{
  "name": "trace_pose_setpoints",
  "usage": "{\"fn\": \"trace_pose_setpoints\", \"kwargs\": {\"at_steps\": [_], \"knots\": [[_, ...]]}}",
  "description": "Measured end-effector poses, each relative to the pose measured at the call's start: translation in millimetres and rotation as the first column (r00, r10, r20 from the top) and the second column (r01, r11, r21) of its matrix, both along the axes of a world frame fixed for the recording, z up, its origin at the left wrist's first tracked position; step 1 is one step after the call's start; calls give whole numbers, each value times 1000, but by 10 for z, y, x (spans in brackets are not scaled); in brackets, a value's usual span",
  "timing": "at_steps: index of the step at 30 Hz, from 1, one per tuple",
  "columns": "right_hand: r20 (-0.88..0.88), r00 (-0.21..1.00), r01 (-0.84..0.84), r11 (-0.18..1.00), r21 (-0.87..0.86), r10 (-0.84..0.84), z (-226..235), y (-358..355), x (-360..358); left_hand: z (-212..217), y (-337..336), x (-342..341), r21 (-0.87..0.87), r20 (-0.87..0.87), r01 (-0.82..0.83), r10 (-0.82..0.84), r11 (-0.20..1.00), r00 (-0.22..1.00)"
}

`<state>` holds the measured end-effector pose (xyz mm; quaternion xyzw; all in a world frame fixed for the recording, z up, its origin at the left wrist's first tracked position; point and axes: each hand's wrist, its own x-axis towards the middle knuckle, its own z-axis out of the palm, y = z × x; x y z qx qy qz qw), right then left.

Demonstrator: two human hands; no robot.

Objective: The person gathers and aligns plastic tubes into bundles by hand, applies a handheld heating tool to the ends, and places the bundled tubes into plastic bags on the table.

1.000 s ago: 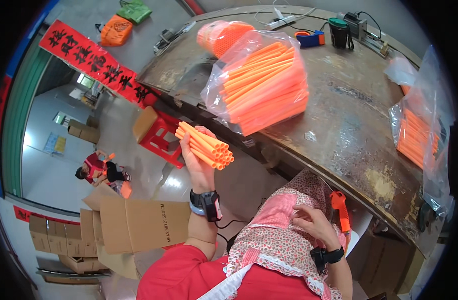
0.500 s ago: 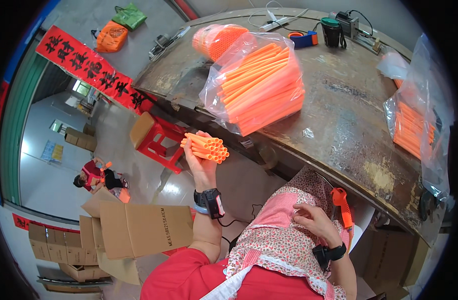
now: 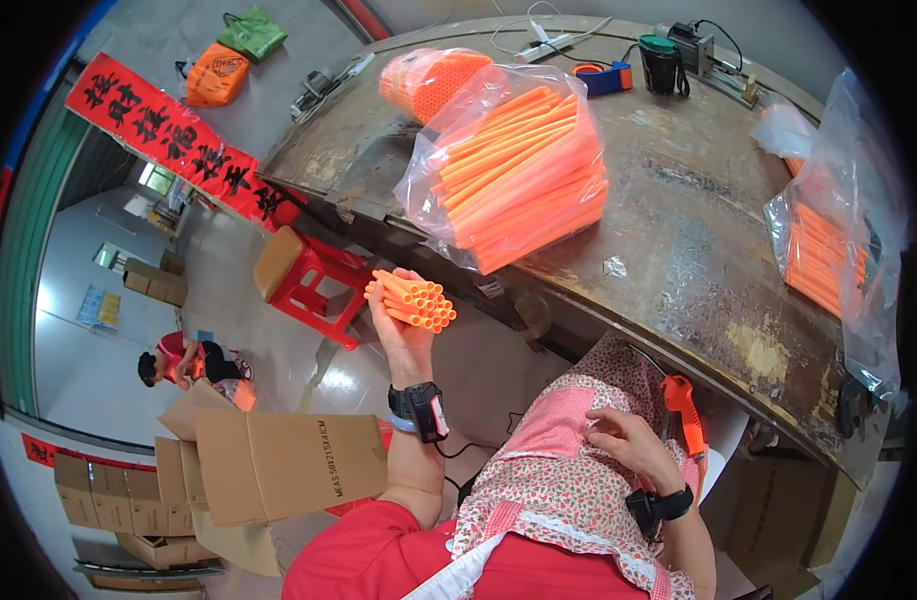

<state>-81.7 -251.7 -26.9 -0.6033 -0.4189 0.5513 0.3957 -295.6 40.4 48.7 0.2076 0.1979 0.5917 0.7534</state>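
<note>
My left hand (image 3: 404, 325) is wrapped round a bundle of thin orange plastic tubes (image 3: 419, 302), held up off the table's near edge with the open tube ends facing right. Over the flowered apron (image 3: 554, 455) on my lap rests my right hand (image 3: 634, 445), its fingers loosely bent and apart with nothing in them. On the table, a clear plastic bag (image 3: 524, 170) full of longer-looking orange tubes lies with its mouth toward the left. Behind it sits a wrapped round bundle of orange tubes (image 3: 434, 85).
The worn wooden table (image 3: 699, 230) carries a tape dispenser (image 3: 604, 78), a dark lidded cup (image 3: 663, 68), a small motor (image 3: 691, 42) and another bag of tubes (image 3: 824, 260). An orange tool (image 3: 685, 415) hangs by its edge. A red stool (image 3: 314, 285) and cardboard box (image 3: 289, 465) stand left.
Both of my hands stay almost still, the left one keeping the tubes. The view shifts slightly. In the background, the seated person's arms and posture have changed.
</note>
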Motion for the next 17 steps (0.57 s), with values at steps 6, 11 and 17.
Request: {"fn": "trace_pose_setpoints", "kwargs": {"at_steps": [6, 11, 17], "knots": [[-12, 1000, 23, 1000, 12, -23, -4, 29, 30, 18, 19, 54, -2, 0, -5, 5, 1000, 1000], [-2, 998, 66, 998, -14, -66, -157, -74, 14, 300, 118, 177, 201, -157, 33, -1, 979, 988], [-121, 989, 78, 995, -66, -86, -103, -80, 35, 1688, 709, 654, 902, -281, -58, 684, 428, 673]]}}
